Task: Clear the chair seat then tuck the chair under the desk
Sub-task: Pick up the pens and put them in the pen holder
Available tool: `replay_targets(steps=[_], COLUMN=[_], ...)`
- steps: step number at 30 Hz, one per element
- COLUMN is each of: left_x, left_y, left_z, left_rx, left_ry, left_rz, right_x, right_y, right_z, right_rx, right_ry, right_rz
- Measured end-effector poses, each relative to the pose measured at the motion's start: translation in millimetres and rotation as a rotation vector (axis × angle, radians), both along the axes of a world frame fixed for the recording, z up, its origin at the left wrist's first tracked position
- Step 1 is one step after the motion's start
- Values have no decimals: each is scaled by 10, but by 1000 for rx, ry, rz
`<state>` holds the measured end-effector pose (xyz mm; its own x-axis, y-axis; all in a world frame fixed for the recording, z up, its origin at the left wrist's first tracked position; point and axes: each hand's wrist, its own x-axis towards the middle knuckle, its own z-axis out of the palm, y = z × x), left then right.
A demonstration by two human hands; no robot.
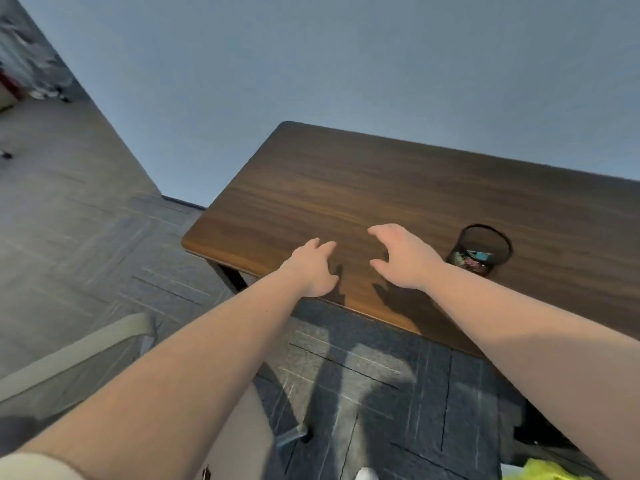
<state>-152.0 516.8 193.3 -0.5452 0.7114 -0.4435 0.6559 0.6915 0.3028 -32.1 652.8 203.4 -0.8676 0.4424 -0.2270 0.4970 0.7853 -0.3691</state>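
Chair waits behind as both hands reach over the bench

Chair [74, 362], its pale frame and mesh back showing only at the lower left, stands on the grey carpet [363, 368] well apart from the wooden bench [346, 188], not yet tucked under. Its seat is hidden beneath the person's left forearm, so whether it is cleared cannot be told. The left hand [311, 268] hovers at the near edge of the bench, fingers loosely spread and holding nothing. The right hand [403, 258] hangs just above the surface, fingers curled apart in an empty, claw-like spread. A black mesh pen cup [481, 249] with coloured items inside stands on the bench just beside the right wrist. Something yellow-green [540, 471] lies at the bottom right; what it is cannot be made out.

The risks from here, as a judgement: a sideways sweep of the right arm could tip the cup, and pushing the chair in without looking could catch it on the dark bench leg [230, 277].
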Motion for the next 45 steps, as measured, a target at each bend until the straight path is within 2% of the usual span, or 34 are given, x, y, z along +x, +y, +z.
replay_targets(steps=[10, 16, 22, 25, 33, 40, 45], left_x=[-187, 75, 446, 651, 996, 918, 836], left_y=[-2595, -3955, -4905, -5211, -5462, -5403, -5370], left_z=[-439, -871, -1529, -1913, -2693, -3083, -3180], left_rx=[-87, -138, -209, -272, -309, -262, -213], left_ry=[-33, -59, -152, -191, -97, -179, -144], left_rz=[379, 594, 762, 883, 1252, 1379, 1438], right_x=[-695, -822, -898, -927, -1104, -1328, -1346], right_y=[-1988, -3217, -4058, -4309, -4561, -4589, -4597], right_z=[-406, -929, -1592, -1939, -2704, -3070, -3196], right_rx=[-13, -44, -91, -83, -13, 27, -7], right_ry=[-86, -159, -225, -262, -237, -187, -131], right_rz=[364, 576, 709, 705, 522, 449, 433])
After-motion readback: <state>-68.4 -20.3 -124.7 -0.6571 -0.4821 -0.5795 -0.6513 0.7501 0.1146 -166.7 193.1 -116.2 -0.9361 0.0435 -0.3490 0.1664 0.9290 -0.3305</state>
